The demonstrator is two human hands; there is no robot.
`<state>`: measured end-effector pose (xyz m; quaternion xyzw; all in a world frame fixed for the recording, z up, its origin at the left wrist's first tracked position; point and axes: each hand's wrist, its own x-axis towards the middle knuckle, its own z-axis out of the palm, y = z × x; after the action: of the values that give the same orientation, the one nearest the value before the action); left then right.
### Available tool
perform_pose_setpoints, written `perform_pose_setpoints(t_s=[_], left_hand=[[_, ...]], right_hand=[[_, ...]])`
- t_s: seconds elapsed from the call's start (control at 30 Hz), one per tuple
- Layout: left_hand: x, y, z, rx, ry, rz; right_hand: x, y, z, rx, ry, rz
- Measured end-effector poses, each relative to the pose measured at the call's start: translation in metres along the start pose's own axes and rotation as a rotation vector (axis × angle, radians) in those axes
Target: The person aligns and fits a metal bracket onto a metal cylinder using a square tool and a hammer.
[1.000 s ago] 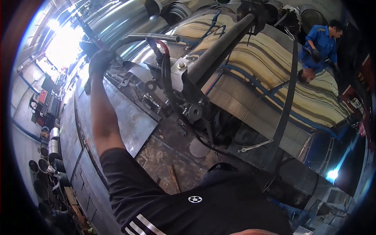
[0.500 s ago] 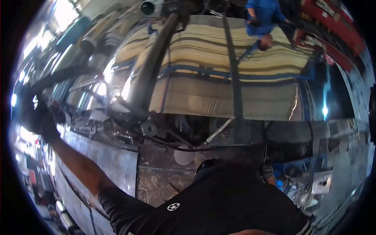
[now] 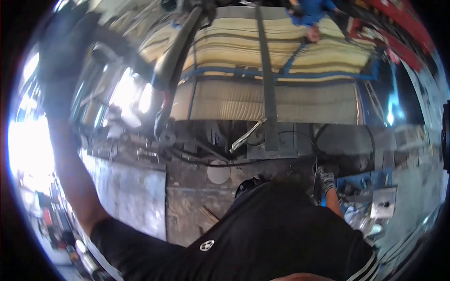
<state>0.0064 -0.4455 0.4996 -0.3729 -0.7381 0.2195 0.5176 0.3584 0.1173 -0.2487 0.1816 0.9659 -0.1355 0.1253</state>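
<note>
My left hand, in a dark glove, is raised at the far upper left, its fingers smeared by motion. A dark shape extends right from it, and I cannot tell whether the hand holds it. Low on the right, my right hand wears a patterned glove, its fingers bunched in shadow right beside a thin dark cable. Ahead lies a large shiny metal sheet that mirrors a roof. A dark flat bar crosses it, and a silver pliers-like clamp sits by its near edge.
A person in blue appears upside down at the top right, near red metalwork. A blue tray of small items stands beside my right arm. Plain metal plate lies at the left; a thick dark tube slants over the sheet.
My left hand has swung upward at the left edge. The view has shifted, so the sheet sits higher, and more of my right glove and forearm shows.
</note>
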Motion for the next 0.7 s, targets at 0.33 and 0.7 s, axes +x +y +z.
perform_pose_setpoints(t_s=[0.33, 0.7], left_hand=[[-0.061, 0.122, -0.118, -0.246, 0.351, -0.327], [0.024, 0.293, -0.094, -0.925, 0.046, -0.304]], right_hand=[[-0.016, -0.053, -0.067, 1.1, 0.259, 0.14], [-0.095, -0.245, -0.362, 1.297, 0.009, -0.957]])
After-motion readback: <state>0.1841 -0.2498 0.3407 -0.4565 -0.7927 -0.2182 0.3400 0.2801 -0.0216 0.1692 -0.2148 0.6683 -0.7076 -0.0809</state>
